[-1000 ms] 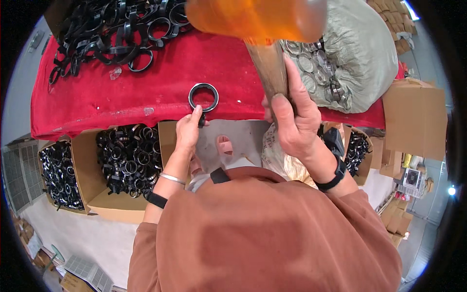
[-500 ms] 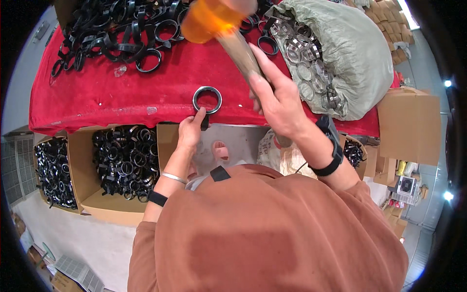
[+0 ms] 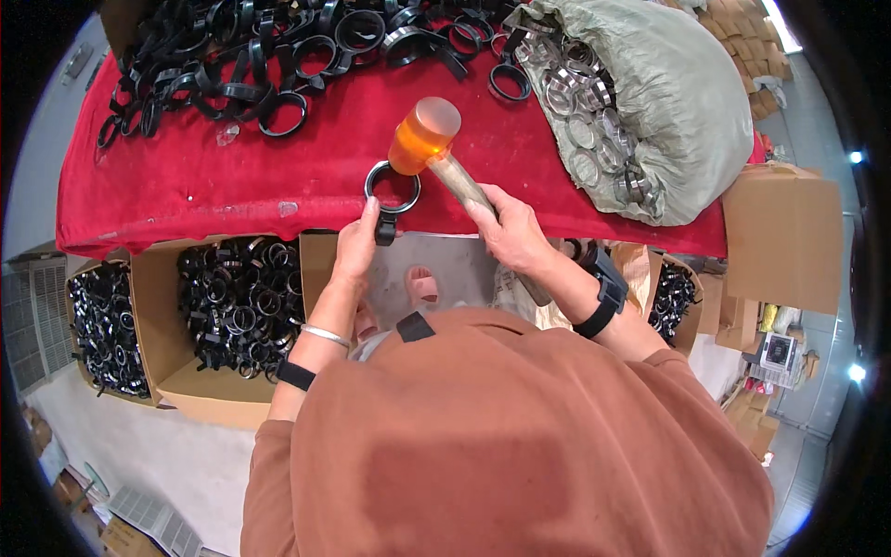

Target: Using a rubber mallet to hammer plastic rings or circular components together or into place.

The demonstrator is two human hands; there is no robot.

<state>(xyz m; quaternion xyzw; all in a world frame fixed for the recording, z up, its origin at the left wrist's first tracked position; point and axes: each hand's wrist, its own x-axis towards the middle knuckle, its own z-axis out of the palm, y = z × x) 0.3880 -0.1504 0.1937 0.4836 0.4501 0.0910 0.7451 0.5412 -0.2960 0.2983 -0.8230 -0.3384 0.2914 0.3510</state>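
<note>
At the desk's (image 3: 232, 200) near edge, left hand (image 3: 357, 246) fingers pinch the ring's (image 3: 392, 186) tab, steadying it; right hand (image 3: 506, 227) fingers grip the mallet (image 3: 425, 136) on its rim

The person wears a loose rust-brown top, a thin silver bangle (image 3: 327, 335) and black band (image 3: 295, 375) on the left wrist, and a black watch (image 3: 603, 299) on the right.
</note>
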